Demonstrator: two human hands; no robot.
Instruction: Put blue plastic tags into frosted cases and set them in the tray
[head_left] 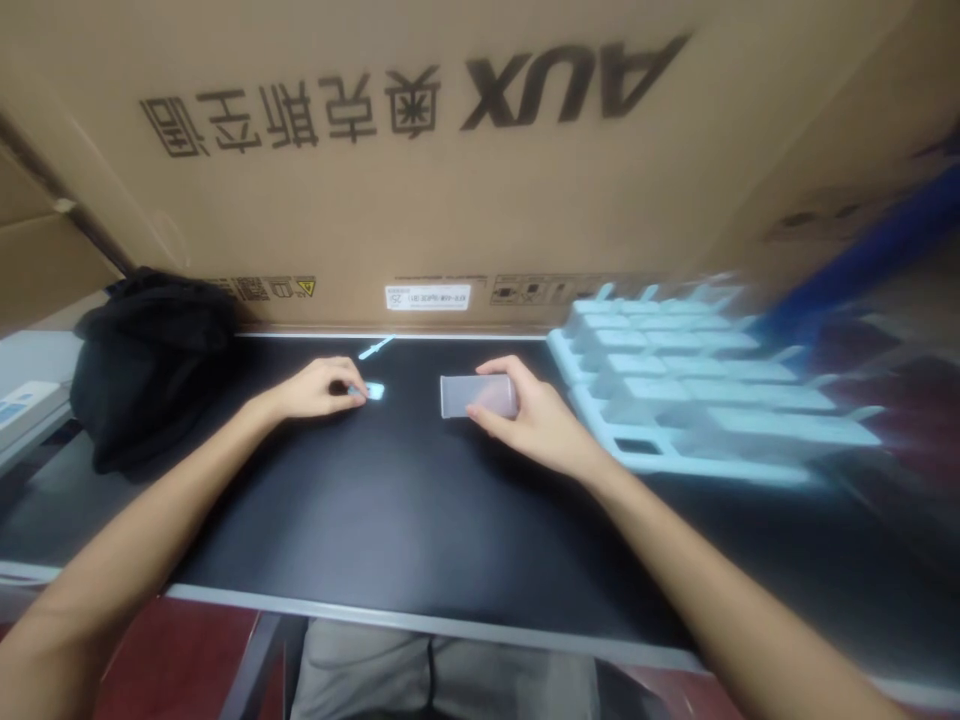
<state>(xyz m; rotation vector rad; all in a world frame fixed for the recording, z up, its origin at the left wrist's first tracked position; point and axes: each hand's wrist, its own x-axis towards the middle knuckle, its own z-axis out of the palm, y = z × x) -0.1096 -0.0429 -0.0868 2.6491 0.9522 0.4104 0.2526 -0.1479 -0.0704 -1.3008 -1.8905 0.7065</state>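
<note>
My right hand (517, 405) is closed around a translucent, frosted plastic case (463, 396), its far end pointing left over the black tabletop (420, 520). To the left, my left hand (324, 388) pinches a small light-blue piece (376, 391) between thumb and fingertips, low at the table surface. The piece is too small and blurred to name. A thin light-blue stick-like strip (377, 347) lies on the table just beyond my left fingertips. Between the two hands is a short gap.
A light-blue plastic rack (675, 385) with rows of raised blocks stands on the right. Black cloth (154, 365) is bundled at the left. A large printed cardboard box (450, 200) forms the back wall. A blue bar (862, 260) slants at the right.
</note>
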